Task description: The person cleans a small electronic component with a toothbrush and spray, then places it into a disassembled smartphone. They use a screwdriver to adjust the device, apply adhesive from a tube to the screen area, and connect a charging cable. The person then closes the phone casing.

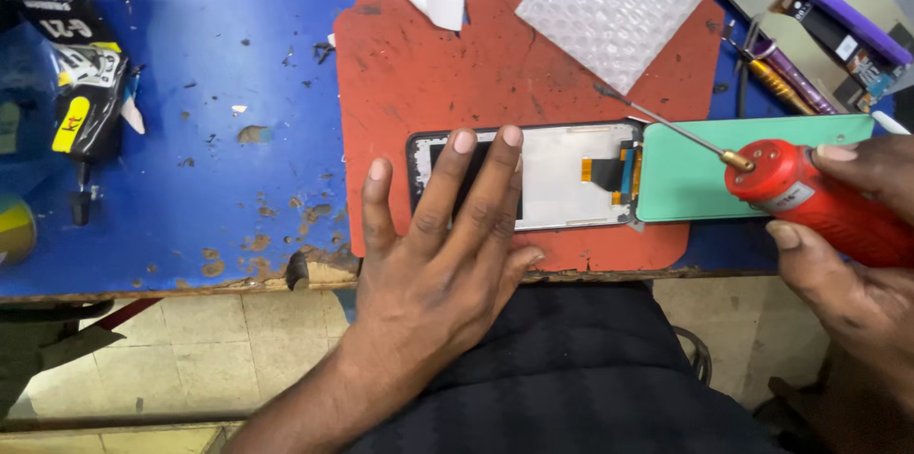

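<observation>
Phone (533,178) lies opened on red mat (428,64), center; my left hand (447,226) flat, fingers spread, pinning it. Right hand (857,226) clamped on red screwdriver (819,202). Thin, fragile, orange flex exposed; I'd hold by edges

worktop (190,83): blue, chipped, scratched | red mat (428,73): at front edge | black packets (81,73): far left | purple-trimmed parts (819,16): top right | small screws and debris: scattered

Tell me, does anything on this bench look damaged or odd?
Yes. The blue tabletop is chipped and pitted, with bare patches near its front edge. The red mat has ragged, nicked edges. The opened phone shows an exposed orange ribbon cable.
</observation>
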